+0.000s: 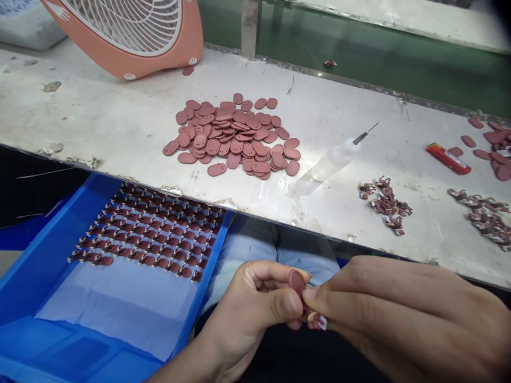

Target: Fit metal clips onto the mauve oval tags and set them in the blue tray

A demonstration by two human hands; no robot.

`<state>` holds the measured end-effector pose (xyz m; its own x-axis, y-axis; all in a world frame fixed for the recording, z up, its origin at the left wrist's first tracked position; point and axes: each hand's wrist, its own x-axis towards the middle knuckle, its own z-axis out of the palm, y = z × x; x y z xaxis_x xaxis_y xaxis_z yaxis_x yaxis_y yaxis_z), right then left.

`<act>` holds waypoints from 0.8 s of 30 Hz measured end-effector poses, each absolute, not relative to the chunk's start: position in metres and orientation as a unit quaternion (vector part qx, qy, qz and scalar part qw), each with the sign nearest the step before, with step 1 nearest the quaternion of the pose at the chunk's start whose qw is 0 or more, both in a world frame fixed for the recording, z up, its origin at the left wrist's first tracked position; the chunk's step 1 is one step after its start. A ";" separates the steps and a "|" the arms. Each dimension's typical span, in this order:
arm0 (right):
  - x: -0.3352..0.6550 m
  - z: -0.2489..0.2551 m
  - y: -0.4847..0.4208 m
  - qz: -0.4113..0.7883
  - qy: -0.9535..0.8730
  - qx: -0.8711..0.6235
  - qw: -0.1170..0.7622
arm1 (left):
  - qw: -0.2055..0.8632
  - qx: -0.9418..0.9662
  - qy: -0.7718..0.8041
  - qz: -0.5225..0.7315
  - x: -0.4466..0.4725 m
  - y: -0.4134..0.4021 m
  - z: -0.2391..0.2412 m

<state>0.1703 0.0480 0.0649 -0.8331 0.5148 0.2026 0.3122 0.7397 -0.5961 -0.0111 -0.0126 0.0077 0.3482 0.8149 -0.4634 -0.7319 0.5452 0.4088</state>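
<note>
Over the lap, my left hand (259,298) pinches a reddish-brown oval base (296,282) between thumb and fingers. My right hand (395,308) is closed close beside it, gripping a small painted figurine (317,321) whose white and tan end pokes out below the fingertips. Figurine and base appear to touch, though the fingers cover where they meet. On the bench ahead lies a heap of the same oval bases (235,133). To its right are a clear syringe (331,159) with a needle and a small cluster of figurines (385,205).
At the left a blue tray (215,250) holds rows of figurines on bases over a paper sheet (131,298). An orange fan (159,66) stands at the back of the bench (99,111). A red box cutter or lighter-like object (449,158) and more figurines (485,215) lie right.
</note>
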 end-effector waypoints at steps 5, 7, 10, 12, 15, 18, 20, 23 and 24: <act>0.166 0.068 0.052 0.282 -0.917 -0.221 0.175 | 0.813 0.066 0.330 0.476 -0.012 -0.015 0.006; 0.164 0.071 0.054 0.293 -0.914 -0.225 0.167 | 0.808 0.066 0.339 0.477 -0.013 -0.015 0.003; 0.160 0.074 0.056 0.321 -0.908 -0.231 0.141 | 0.809 0.056 0.347 0.472 -0.015 -0.014 0.000; 0.158 0.075 0.058 0.337 -0.905 -0.228 0.121 | 0.810 0.048 0.347 0.470 -0.017 -0.014 -0.002; 0.157 0.077 0.061 0.348 -0.904 -0.224 0.106 | 0.819 0.043 0.325 0.471 -0.020 -0.016 -0.006; 0.157 0.078 0.062 0.370 -0.891 -0.238 0.114 | 0.830 0.028 0.289 0.476 -0.022 -0.019 -0.011; 0.158 0.074 0.061 0.380 -0.877 -0.253 0.148 | 0.833 0.010 0.276 0.480 -0.024 -0.021 -0.016; 0.157 0.064 0.058 0.391 -0.856 -0.273 0.200 | 0.838 0.003 0.254 0.482 -0.026 -0.021 -0.021; 0.155 0.060 0.056 0.396 -0.850 -0.277 0.210 | 0.839 0.004 0.246 0.486 -0.027 -0.021 -0.022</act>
<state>0.1553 0.0564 0.0596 -0.7586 0.6367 0.1382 0.3032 0.5327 -0.7901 -0.0270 -0.0208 -0.0218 0.4068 0.8168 -0.4092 -0.8126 0.5281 0.2465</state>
